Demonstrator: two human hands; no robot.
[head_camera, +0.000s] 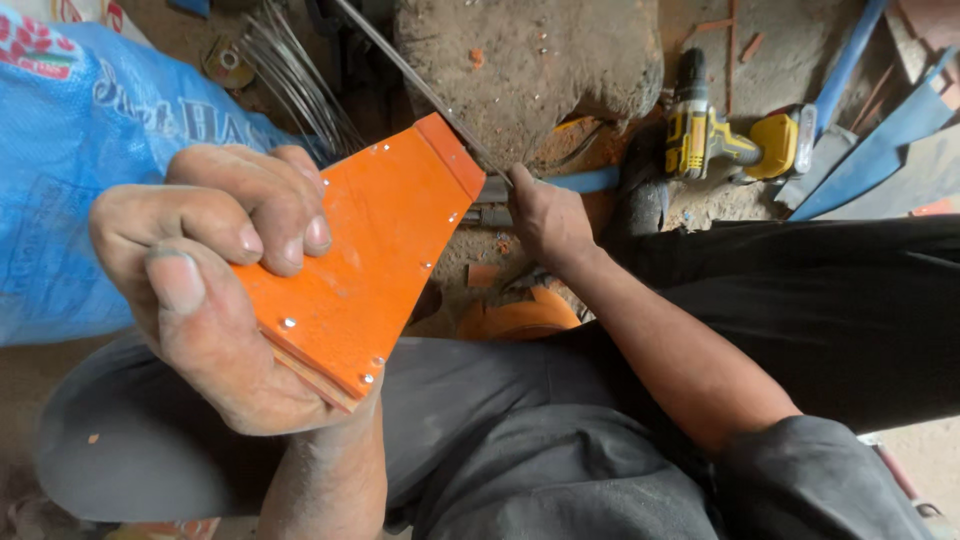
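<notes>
The left hand (215, 290) is closed round the wide end of an orange panel (365, 255), held up above the lap. The right hand (545, 215) grips a thin rod (420, 85) at the panel's narrow end. The rod could slip off that edge — the grip sits far back — and its tip might jab the left fingers.

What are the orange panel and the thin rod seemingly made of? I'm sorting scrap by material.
Orange panel: looks like painted or plastic-coated sheet, layered at its lower edge, matte and dusty, fastened with small shiny rivets; which it is stays unclear. Thin rod: probably bare steel, grey with a dull sheen. The left hand grips the panel; the right hand holds the rod.
</notes>
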